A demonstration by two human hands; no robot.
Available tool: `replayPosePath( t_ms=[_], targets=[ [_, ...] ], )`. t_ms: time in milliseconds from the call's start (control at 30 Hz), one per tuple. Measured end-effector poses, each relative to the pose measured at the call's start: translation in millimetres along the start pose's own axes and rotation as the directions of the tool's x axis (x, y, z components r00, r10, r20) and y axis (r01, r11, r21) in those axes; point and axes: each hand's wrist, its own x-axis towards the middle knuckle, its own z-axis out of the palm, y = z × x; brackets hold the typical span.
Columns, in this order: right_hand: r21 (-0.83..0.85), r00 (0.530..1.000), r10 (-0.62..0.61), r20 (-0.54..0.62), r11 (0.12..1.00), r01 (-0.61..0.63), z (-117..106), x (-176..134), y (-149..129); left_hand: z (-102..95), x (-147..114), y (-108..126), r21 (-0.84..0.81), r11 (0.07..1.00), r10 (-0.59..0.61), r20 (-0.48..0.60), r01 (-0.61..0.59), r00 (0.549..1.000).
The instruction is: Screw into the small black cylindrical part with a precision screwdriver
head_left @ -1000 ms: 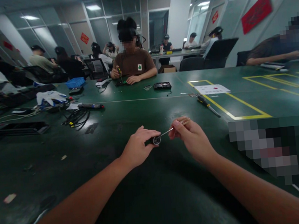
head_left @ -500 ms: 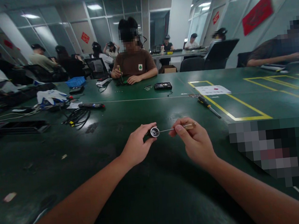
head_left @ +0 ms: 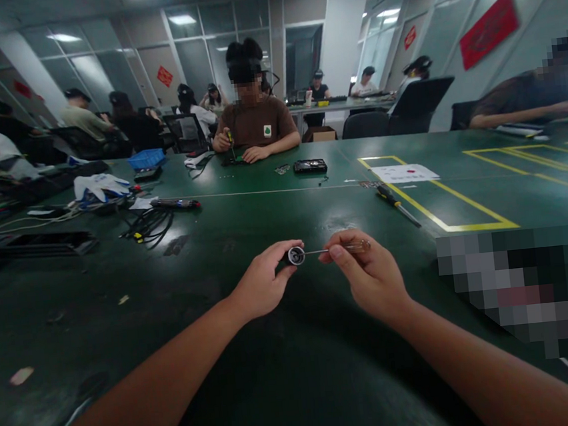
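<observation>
Between the thumb and fingers of my left hand (head_left: 263, 283) is a small dark cylinder (head_left: 296, 256), its round silvery end facing me. Some fine detail shows inside that end, too small to make out. My right hand (head_left: 370, 268) is closed around the translucent amber handle of a thin screwdriver (head_left: 360, 246). Its slim metal shaft points left, and the tip reaches the cylinder's open end. Whether the tip presses on the inside or the rim I cannot tell. Both hands are above the green table (head_left: 299, 372).
A larger yellow-and-black screwdriver (head_left: 398, 206) lies ahead to the right, near a white paper sheet (head_left: 405, 173). Black cables (head_left: 151, 227) and white gloves (head_left: 101, 188) lie to the left. A black device (head_left: 310, 166) lies farther off, before a person (head_left: 255, 122) across the table.
The view has tilted slightly, so things sit a little lower. My hands keep their grips; the screwdriver handle and shaft have shifted slightly relative to the cylinder.
</observation>
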Motion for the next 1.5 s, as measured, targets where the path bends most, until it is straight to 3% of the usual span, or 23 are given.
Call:
replayPosePath(
  t_ms=[400, 567, 700, 767, 900, 1100, 1167, 1300, 1400, 1500],
  targets=[
    [0.007, 1.000, 0.018, 0.017, 1.000, -0.018, 1, 0, -3, -1.5, 1, -3, 0.071, 0.995, 0.067, -0.042, -0.064, 0.997],
    [-0.066, 0.999, 0.026, -0.034, 0.997, -0.028, 0, 4, -3, -3.2, 1, -4, 0.106, 0.990, 0.095, -0.050, -0.089, 0.994],
    [0.122, 0.983, 0.174, -0.060, 0.979, -0.166, 2, 8, -1, -4.4, 0, -5, 0.134, 0.985, 0.119, -0.063, -0.110, 0.991],
    [0.298, 0.965, 0.259, -0.050, 0.926, -0.233, 4, 10, 2, -4.8, 0, -6, 0.146, 0.982, 0.130, -0.062, -0.119, 0.990],
    [0.594, 0.900, 0.435, 0.010, 0.722, -0.355, 9, 13, 6, -6.2, 1, -6, 0.162, 0.979, 0.138, -0.061, -0.127, 0.989],
    [0.734, 0.814, 0.546, 0.197, 0.468, -0.492, 4, 19, 3, -8.8, 3, -6, 0.201, 0.973, 0.135, -0.124, -0.108, 0.983],
    [0.739, 0.840, 0.521, 0.152, 0.504, -0.447, 3, 18, 2, -8.6, 4, -6, 0.209, 0.972, 0.138, -0.142, -0.107, 0.980],
    [0.591, 0.921, 0.389, -0.039, 0.752, -0.292, 5, 13, -1, -7.5, 3, -7, 0.217, 0.971, 0.136, -0.146, -0.103, 0.980],
    [0.345, 0.946, 0.318, -0.067, 0.897, -0.277, 6, 9, -5, -7.3, 3, -7, 0.215, 0.971, 0.140, -0.145, -0.107, 0.979],
    [0.202, 0.956, 0.289, -0.056, 0.941, -0.273, 5, 7, -9, -7.5, 3, -7, 0.209, 0.971, 0.150, -0.142, -0.119, 0.978]
  ],
)
